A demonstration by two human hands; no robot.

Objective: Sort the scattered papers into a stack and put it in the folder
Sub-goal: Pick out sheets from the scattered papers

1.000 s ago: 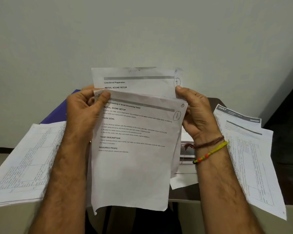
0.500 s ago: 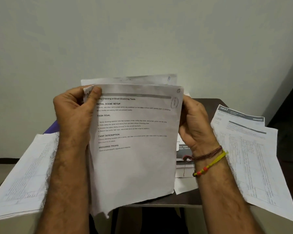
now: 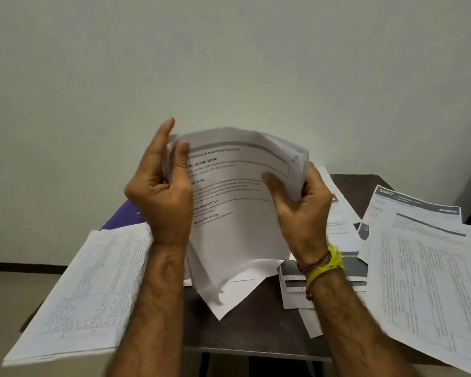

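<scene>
Plain pale wall behind a dark matte worktop (image 3: 256, 322). Held sheets (image 3: 237, 213), thin white paper, bowed and crumpled, raised above worktop centre; headings read "INITIAL SCENE SETUP", "REQUIRED PROPS". Left hand (image 3: 161, 191) pinches top left corner, right hand (image 3: 297, 202) curls round right edge. Purple folder (image 3: 128, 216) at far left corner. Table-printed sheets (image 3: 430, 273) overhang right edge, headed "3667".

Sheets in hand (image 3: 237, 227): thin white paper, matt, creased and buckled (printed in black).
Table sheets (image 3: 430, 270): same matt paper, finely printed, lying flat.
Table (image 3: 259, 325): dark brown, smooth, dull sheen (material hard to tell).
Folder (image 3: 128, 216): purple, smooth, slightly glossy.
Wristbands (image 3: 324, 263): woven thread, yellow and brown.
Wall (image 3: 229, 63): plain, matt.
</scene>
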